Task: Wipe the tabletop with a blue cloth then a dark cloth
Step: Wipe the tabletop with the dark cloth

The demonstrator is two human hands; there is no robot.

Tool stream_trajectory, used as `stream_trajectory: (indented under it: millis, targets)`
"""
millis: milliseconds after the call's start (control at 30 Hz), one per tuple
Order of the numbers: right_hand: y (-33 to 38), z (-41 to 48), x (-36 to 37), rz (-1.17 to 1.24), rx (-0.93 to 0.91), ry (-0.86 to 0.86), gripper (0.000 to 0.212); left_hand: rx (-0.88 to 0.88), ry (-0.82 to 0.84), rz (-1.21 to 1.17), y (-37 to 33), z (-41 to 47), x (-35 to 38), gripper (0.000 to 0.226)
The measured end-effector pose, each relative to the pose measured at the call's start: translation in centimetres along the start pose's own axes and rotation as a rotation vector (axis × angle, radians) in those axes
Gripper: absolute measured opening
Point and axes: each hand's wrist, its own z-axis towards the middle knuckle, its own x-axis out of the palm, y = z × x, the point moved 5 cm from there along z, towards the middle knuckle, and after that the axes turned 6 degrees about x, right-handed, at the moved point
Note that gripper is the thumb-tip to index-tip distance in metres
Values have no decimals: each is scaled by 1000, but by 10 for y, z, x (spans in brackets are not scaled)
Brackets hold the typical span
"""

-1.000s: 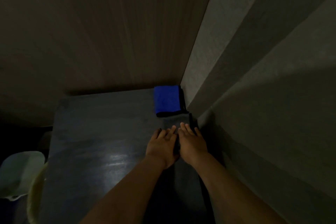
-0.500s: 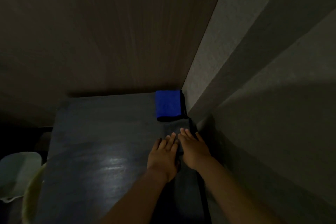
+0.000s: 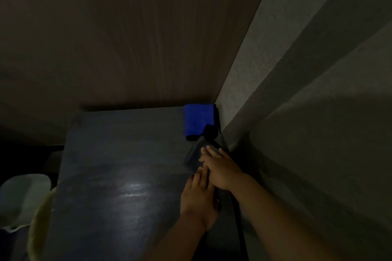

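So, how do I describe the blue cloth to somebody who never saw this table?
Find the dark rectangular tabletop and follow it to its far right corner, where two walls meet. The folded bright blue cloth lies there; the dark grey cloth beside it nearly matches the tabletop, so only this one is vivid.

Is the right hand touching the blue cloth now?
Apart. Head view: the right hand lies flat on the dark cloth, which shows between it and the blue cloth.
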Motion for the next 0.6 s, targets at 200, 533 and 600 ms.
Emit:
stream_trajectory:
  millis: [200,533,600]
  targets:
    - [14,6,4,39,-37,43,49,104,27,69,-1,5,18,65]
    - [7,-1,-8,288,64,-45,46,136,-158,-233,22,6,-14,43]
    - [7,-5,-11,292,73,-143,39,101,-157,-212,36,7,-20,54]
